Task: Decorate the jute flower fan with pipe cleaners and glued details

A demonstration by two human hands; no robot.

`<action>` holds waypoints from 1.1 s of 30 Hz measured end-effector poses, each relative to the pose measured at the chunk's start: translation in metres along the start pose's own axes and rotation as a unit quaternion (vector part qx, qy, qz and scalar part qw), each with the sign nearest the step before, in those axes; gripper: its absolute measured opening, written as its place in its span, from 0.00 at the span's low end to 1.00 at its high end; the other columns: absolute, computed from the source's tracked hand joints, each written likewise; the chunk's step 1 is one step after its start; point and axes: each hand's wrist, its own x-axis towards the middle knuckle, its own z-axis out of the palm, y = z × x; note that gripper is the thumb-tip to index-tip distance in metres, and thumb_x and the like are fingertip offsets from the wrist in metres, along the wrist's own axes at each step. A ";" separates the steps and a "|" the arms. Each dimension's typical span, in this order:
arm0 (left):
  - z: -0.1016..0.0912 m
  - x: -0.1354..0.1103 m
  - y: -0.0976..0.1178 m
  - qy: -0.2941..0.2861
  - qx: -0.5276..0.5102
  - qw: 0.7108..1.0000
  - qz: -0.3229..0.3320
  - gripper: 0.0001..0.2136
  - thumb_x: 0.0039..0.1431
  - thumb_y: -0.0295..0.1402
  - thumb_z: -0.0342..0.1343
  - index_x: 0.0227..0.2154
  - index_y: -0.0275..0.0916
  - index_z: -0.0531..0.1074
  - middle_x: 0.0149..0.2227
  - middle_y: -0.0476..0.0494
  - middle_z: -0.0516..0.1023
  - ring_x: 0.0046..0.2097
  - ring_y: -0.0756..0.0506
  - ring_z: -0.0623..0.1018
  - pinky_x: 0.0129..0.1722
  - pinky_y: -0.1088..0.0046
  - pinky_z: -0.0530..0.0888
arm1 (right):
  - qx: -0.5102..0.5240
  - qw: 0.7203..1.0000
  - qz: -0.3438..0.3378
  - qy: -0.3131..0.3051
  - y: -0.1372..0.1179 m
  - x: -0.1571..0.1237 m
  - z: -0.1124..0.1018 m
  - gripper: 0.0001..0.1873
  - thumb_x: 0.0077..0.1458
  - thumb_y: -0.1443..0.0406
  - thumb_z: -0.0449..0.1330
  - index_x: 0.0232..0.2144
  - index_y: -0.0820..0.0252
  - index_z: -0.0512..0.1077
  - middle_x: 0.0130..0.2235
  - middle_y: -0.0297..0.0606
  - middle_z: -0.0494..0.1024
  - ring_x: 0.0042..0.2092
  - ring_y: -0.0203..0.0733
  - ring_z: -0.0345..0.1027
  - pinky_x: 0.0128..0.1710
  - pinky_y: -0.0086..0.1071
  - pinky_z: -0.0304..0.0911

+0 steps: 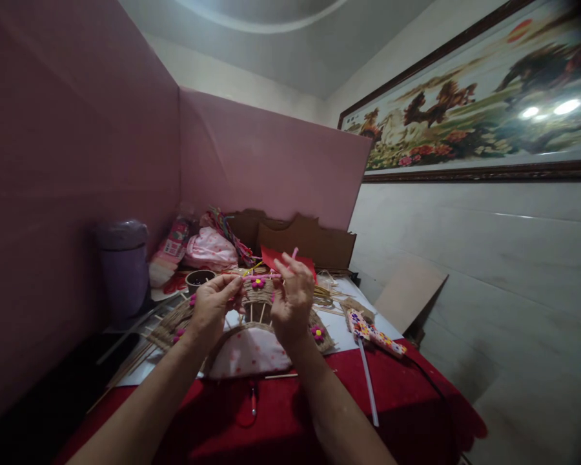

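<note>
A pink pipe cleaner (264, 277) stretches between my two hands, its far end poking up past my right fingers. My left hand (215, 307) pinches one end of it. The fingers of my right hand (293, 300) are closed around the other part. Below and behind them lies a fan-shaped piece woven from brown twine (259, 292) on thin sticks, with magenta flowers (318, 332) that have yellow centres. Its lower middle is a white fabric half-round (249, 352) with pinkish dots. My hands and forearms hide parts of the woven piece.
At right lies a flower-patterned glue gun (375, 332) with a glue stick (368, 387) beside it and a cord. A lidded purple bin (123, 271), a dark cup (200, 278), pink cloth (212, 248) and cardboard (310, 242) stand behind. A small red-handled tool (254, 399) lies in front.
</note>
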 end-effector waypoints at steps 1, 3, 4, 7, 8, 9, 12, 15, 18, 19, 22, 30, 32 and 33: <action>0.000 0.001 0.000 0.019 -0.002 1.000 0.003 0.13 0.38 0.35 0.66 0.25 0.33 0.72 0.19 0.51 0.72 0.18 0.54 0.68 0.15 0.79 0.67 | 0.006 1.000 0.012 0.017 -0.002 0.004 -0.006 0.17 0.56 0.71 0.51 0.48 0.56 0.67 0.51 0.44 0.68 0.54 0.47 0.57 0.53 0.48 0.52; 0.000 0.002 0.001 0.039 -0.007 0.999 0.007 0.14 0.36 0.35 0.67 0.26 0.33 0.72 0.19 0.51 0.72 0.18 0.54 0.69 0.15 0.79 0.67 | 0.024 0.998 0.042 0.049 -0.004 0.016 -0.023 0.15 0.56 0.70 0.51 0.46 0.57 0.68 0.49 0.45 0.68 0.53 0.47 0.60 0.52 0.47 0.55; 0.001 0.002 0.001 0.044 -0.008 0.999 0.008 0.15 0.36 0.36 0.67 0.26 0.33 0.72 0.18 0.51 0.72 0.18 0.53 0.69 0.15 0.79 0.67 | 0.029 0.996 0.058 0.069 -0.003 0.023 -0.034 0.14 0.56 0.69 0.51 0.44 0.58 0.68 0.47 0.45 0.69 0.51 0.46 0.61 0.51 0.46 0.56; 0.003 0.001 0.003 0.057 -0.005 0.998 0.014 0.15 0.34 0.37 0.67 0.25 0.33 0.72 0.17 0.51 0.72 0.17 0.53 0.68 0.13 0.79 0.66 | 0.008 0.986 0.112 0.126 0.016 0.046 -0.062 0.11 0.57 0.66 0.50 0.40 0.60 0.69 0.41 0.43 0.72 0.43 0.44 0.66 0.45 0.41 0.61; 0.004 0.001 0.004 0.060 -0.002 0.998 0.018 0.15 0.34 0.37 0.68 0.24 0.33 0.72 0.17 0.51 0.72 0.17 0.53 0.68 0.13 0.79 0.66 | -0.013 0.984 0.122 0.126 0.029 0.053 -0.069 0.11 0.58 0.65 0.49 0.39 0.61 0.69 0.39 0.43 0.73 0.41 0.43 0.67 0.43 0.39 0.61; 0.004 0.000 0.004 0.061 0.001 0.998 0.022 0.15 0.34 0.37 0.68 0.24 0.32 0.72 0.17 0.51 0.72 0.17 0.54 0.68 0.13 0.80 0.65 | -0.040 0.987 0.128 0.092 0.044 0.057 -0.073 0.12 0.58 0.65 0.47 0.38 0.62 0.69 0.39 0.44 0.74 0.41 0.43 0.67 0.41 0.38 0.62; 0.004 0.000 0.003 0.059 0.004 0.998 0.024 0.15 0.35 0.37 0.68 0.23 0.33 0.73 0.17 0.51 0.72 0.18 0.53 0.68 0.14 0.80 0.65 | -0.207 0.936 0.110 -0.263 0.095 0.059 -0.073 0.16 0.57 0.71 0.43 0.37 0.63 0.70 0.38 0.44 0.75 0.41 0.41 0.68 0.40 0.33 0.60; 0.003 0.001 0.001 0.057 -0.007 0.998 0.011 0.14 0.35 0.37 0.68 0.24 0.33 0.73 0.18 0.50 0.72 0.19 0.53 0.68 0.15 0.81 0.65 | -0.226 0.876 0.088 -0.416 0.137 0.045 -0.059 0.10 0.48 0.75 0.53 0.28 0.62 0.73 0.33 0.39 0.76 0.37 0.39 0.69 0.37 0.28 0.60; 0.001 0.001 0.000 0.065 -0.021 0.998 -0.005 0.14 0.34 0.36 0.68 0.24 0.34 0.73 0.19 0.50 0.73 0.19 0.53 0.69 0.14 0.81 0.65 | -0.258 0.831 0.073 -0.488 0.162 0.033 -0.045 0.11 0.42 0.77 0.55 0.29 0.64 0.73 0.35 0.43 0.76 0.39 0.42 0.69 0.36 0.28 0.58; 0.001 0.001 0.000 0.067 -0.024 0.997 -0.010 0.14 0.34 0.36 0.68 0.24 0.34 0.73 0.19 0.50 0.73 0.19 0.53 0.69 0.14 0.81 0.65 | -0.270 0.817 0.069 -0.504 0.167 0.031 -0.041 0.11 0.42 0.77 0.56 0.30 0.65 0.73 0.36 0.45 0.76 0.39 0.43 0.69 0.36 0.29 0.58; -0.001 0.001 -0.001 0.073 -0.037 0.996 -0.022 0.14 0.35 0.35 0.68 0.24 0.34 0.73 0.19 0.50 0.73 0.20 0.53 0.69 0.14 0.82 0.65 | -0.289 0.787 0.049 -0.543 0.175 0.031 -0.034 0.12 0.41 0.76 0.57 0.33 0.65 0.71 0.37 0.48 0.75 0.40 0.46 0.68 0.35 0.30 0.57; -0.004 0.005 -0.005 0.085 -0.059 0.994 -0.040 0.14 0.34 0.35 0.69 0.25 0.33 0.73 0.19 0.49 0.74 0.19 0.54 0.69 0.14 0.83 0.65 | -0.288 0.750 -0.012 -0.596 0.182 0.034 -0.025 0.18 0.45 0.74 0.56 0.42 0.65 0.66 0.44 0.50 0.73 0.44 0.47 0.67 0.38 0.31 0.57; -0.004 0.005 -0.005 0.089 -0.061 0.993 -0.040 0.14 0.34 0.34 0.69 0.25 0.33 0.73 0.19 0.49 0.74 0.19 0.54 0.69 0.14 0.83 0.65 | -0.291 0.742 -0.016 -0.603 0.183 0.035 -0.022 0.18 0.45 0.73 0.57 0.42 0.65 0.65 0.44 0.50 0.73 0.44 0.47 0.67 0.37 0.31 0.57; -0.004 0.004 -0.004 0.091 -0.062 0.993 -0.039 0.15 0.34 0.34 0.69 0.25 0.33 0.73 0.19 0.49 0.74 0.19 0.54 0.68 0.13 0.83 0.65 | -0.294 0.738 -0.014 -0.607 0.184 0.037 -0.021 0.19 0.44 0.73 0.57 0.42 0.64 0.65 0.43 0.49 0.73 0.43 0.47 0.68 0.36 0.31 0.57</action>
